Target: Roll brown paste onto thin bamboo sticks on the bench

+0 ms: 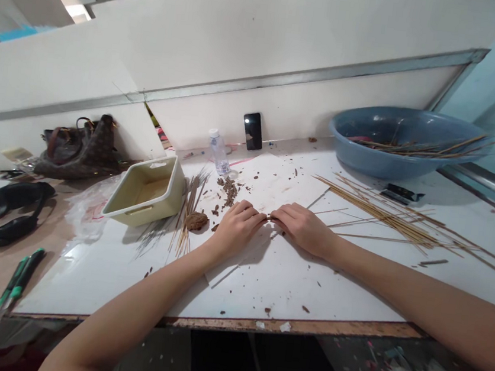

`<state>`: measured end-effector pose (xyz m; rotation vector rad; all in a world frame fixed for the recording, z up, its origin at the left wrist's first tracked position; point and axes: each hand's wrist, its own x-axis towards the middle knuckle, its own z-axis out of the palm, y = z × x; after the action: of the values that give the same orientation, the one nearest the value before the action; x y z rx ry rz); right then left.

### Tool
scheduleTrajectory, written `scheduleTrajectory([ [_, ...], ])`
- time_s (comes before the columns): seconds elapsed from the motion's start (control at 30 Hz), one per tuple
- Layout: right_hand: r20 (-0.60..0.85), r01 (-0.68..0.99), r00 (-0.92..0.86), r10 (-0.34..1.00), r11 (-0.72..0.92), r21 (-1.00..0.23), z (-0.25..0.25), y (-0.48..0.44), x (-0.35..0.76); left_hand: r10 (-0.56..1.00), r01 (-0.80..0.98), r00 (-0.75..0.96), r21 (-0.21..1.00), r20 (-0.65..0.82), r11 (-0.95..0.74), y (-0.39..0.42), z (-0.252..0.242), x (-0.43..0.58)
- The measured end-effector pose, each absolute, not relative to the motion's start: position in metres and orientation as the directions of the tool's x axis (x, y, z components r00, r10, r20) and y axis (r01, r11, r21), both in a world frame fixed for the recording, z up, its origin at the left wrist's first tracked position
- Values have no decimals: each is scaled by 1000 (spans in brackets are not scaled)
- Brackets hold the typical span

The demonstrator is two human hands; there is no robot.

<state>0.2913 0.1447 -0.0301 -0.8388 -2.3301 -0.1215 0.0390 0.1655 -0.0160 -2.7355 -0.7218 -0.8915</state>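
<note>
My left hand [241, 223] and my right hand [297, 227] are close together over the white tabletop, fingers bent and pressed together. A thin brown stick [268, 217] shows in the small gap between their fingertips, and both hands pinch it. Most of it is hidden under the fingers. Left of my left hand lies a brown clay-like lump [196, 221], with dark brown crumbs [229, 192] scattered behind it. A bundle of thin tan sticks [378, 212] lies to the right, behind my right forearm. Shorter sticks and grey wires [189, 203] lie to the left.
A cream plastic bin [141, 215] stands at left, and a large blue basin [393, 163] holding sticks at back right. A clear bottle [219, 152] and a phone [252, 131] stand near the wall. A handbag [81, 152], black headset [9, 212] and green-black pens [22, 279] lie far left.
</note>
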Motion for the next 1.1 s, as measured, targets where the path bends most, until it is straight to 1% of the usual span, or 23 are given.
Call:
scheduleTrajectory([
  [0.1, 620, 599, -587, 520, 795, -100, -32, 146, 291, 380, 495, 705, -31, 599, -868, 166, -16, 39],
  [0.23, 612, 588, -600, 516, 802, -99, -33, 145, 291, 366, 487, 720, -53, 589, -872, 166, -16, 38],
  [0.43, 582, 591, -618, 529, 800, -99, -30, 143, 292, 370, 475, 728, -35, 577, -880, 167, -17, 37],
  [0.67, 550, 579, -660, 512, 813, -61, -29, 143, 294, 368, 475, 727, -37, 579, -879, 168, -19, 37],
  [0.77, 539, 577, -667, 514, 815, -63, -28, 142, 294, 361, 472, 730, -45, 580, -881, 169, -19, 37],
  [0.9, 539, 571, -662, 521, 816, -87, -26, 142, 295, 369, 478, 722, -36, 585, -878, 169, -19, 38],
  [1.1, 568, 553, -671, 477, 832, -45, -28, 150, 298, 398, 507, 724, -42, 563, -861, 168, -18, 39],
])
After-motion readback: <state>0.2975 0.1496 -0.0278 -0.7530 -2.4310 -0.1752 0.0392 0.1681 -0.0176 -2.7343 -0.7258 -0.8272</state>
